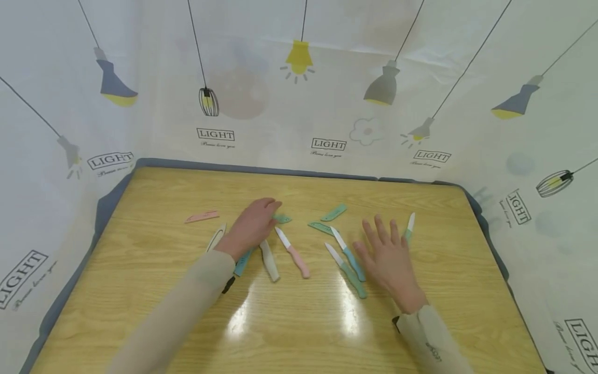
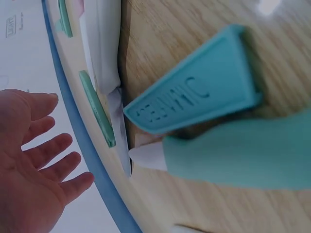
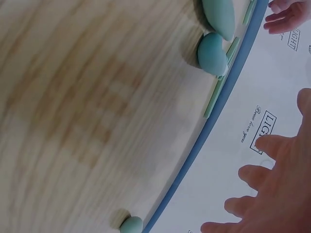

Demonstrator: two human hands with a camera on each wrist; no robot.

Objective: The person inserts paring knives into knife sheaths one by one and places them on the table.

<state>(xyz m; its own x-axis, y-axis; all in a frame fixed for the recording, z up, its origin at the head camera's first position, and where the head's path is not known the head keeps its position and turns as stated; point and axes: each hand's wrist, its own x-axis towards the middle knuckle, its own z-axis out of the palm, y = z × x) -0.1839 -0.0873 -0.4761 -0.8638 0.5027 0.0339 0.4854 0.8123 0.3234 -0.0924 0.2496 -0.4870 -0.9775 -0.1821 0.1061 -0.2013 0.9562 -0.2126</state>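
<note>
My left hand (image 1: 249,226) hovers over the left group of knives and sheaths, fingers loosely extended and holding nothing. Beneath and beside it lie a blue sheath (image 2: 194,92), a white knife (image 1: 270,265), a cream sheath (image 1: 216,238) and a green sheath (image 1: 282,218). A teal-handled knife (image 2: 233,158) shows close up in the left wrist view; my arm hides it in the head view. A pink knife (image 1: 296,257) lies right of that hand. My right hand (image 1: 386,254) is spread out, palm down, between a blue knife (image 1: 353,262) and a green knife (image 1: 408,232).
Another green knife (image 1: 351,278) lies beside the blue one, blades pointing away from me. Further back are two green sheaths, one (image 1: 334,212) behind the other (image 1: 321,227). A pink sheath (image 1: 202,216) lies far left. Printed cloth (image 1: 280,135) walls in the wooden table (image 1: 299,322).
</note>
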